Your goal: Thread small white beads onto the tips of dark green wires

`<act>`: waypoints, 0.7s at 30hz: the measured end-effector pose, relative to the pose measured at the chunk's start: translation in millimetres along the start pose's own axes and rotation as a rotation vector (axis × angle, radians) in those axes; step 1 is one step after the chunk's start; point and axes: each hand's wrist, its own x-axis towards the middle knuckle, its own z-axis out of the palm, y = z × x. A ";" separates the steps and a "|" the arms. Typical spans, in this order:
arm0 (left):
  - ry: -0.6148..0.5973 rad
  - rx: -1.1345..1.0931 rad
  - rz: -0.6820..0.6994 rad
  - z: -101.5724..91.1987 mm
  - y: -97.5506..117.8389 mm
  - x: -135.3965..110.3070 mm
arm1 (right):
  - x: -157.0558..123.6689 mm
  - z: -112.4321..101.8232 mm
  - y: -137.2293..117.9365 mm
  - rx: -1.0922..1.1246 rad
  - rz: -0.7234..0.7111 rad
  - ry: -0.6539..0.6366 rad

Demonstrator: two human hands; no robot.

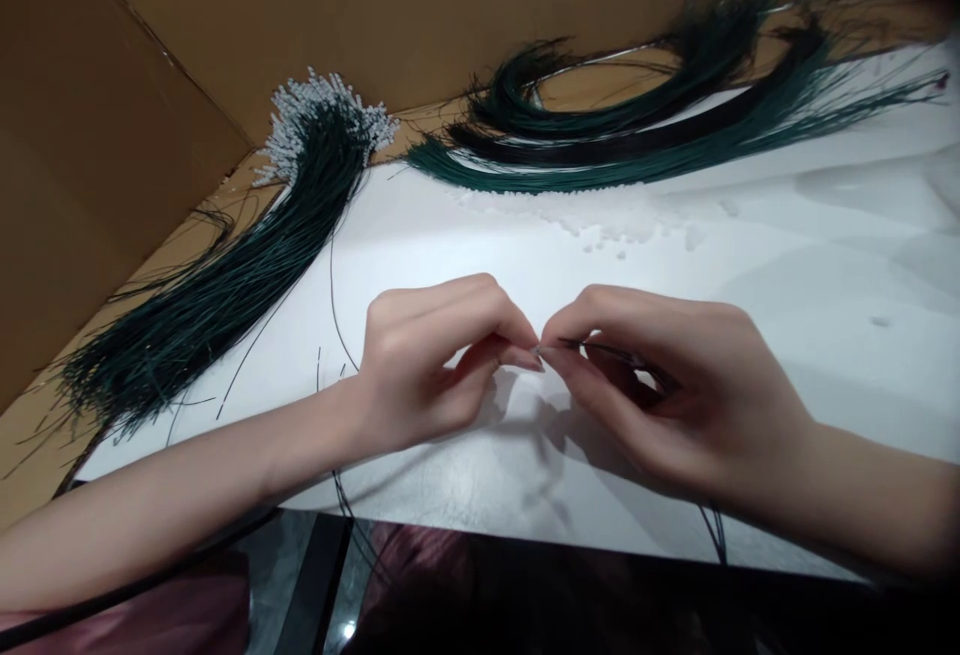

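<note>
Near the middle of the white tabletop, my left hand and my right hand meet at the fingertips. Thin dark wires run through my right hand, pinched between thumb and forefinger, and some loose ends hang below that hand. A pale bit shows inside its curled fingers, too small to name. My left thumb and forefinger are closed at the same meeting point; what they pinch is hidden. Left of my hands lies a thick bundle of dark green wires with white beaded tips at its far end.
Curved bunches of dark green wires lie along the back. Small white pieces are scattered before them. Brown cardboard walls stand at the back and left. Several loose wires stick out near my left forearm. The table's front edge is close to me.
</note>
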 end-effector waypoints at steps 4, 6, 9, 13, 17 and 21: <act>0.062 0.066 0.041 5.4 0.2 -0.2 | -0.4 2.0 -1.1 -0.004 0.009 0.011; 0.084 0.089 0.048 7.6 -0.4 -0.2 | -0.2 2.5 -1.8 -0.014 0.026 0.023; 0.079 0.112 0.067 7.9 -1.9 -0.1 | 0.5 1.8 -2.0 -0.023 0.059 0.033; 0.073 0.110 0.083 3.7 -2.5 -0.1 | 0.9 -0.6 -1.2 -0.001 0.074 0.028; 0.051 0.118 0.066 0.4 -1.2 0.0 | 0.9 -1.6 -0.8 0.052 0.101 0.012; 0.061 0.118 0.066 -1.1 -0.2 0.5 | 0.4 -1.2 -1.0 0.107 0.139 -0.005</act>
